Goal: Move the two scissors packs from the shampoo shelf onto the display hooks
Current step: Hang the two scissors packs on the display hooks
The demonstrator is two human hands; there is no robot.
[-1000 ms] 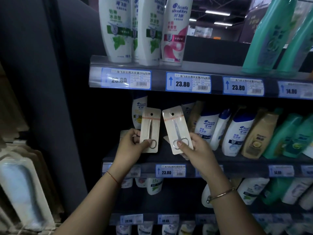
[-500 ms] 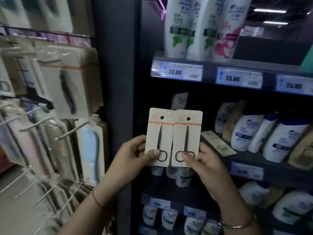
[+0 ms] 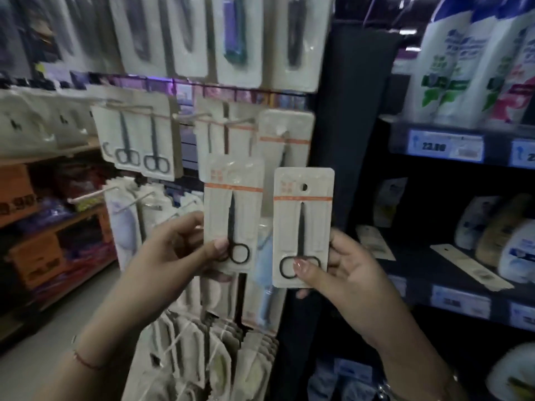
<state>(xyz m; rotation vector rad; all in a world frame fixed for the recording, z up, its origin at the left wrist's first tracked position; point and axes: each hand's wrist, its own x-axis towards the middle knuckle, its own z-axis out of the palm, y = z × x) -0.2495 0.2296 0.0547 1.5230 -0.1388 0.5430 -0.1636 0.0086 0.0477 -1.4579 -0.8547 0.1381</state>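
A shelf price tag (image 3: 445, 146) on the shampoo shelf reads "23.80". An orange sign (image 3: 17, 202) at far left shows ".90"; other print is too blurred.

The display hooks (image 3: 199, 118) jut from the rack on the left; 1 bare hook tip shows at its middle, and carded scissors packs (image 3: 139, 140) hang from the hooks beside it. On the right, the upper shampoo shelf (image 3: 445, 143) carries white bottles (image 3: 445, 70) along its front edge. The lower shelf (image 3: 434, 270) carries bottles (image 3: 492, 235) towards its right and 2 flat cards (image 3: 469, 266) lying near its front edge.
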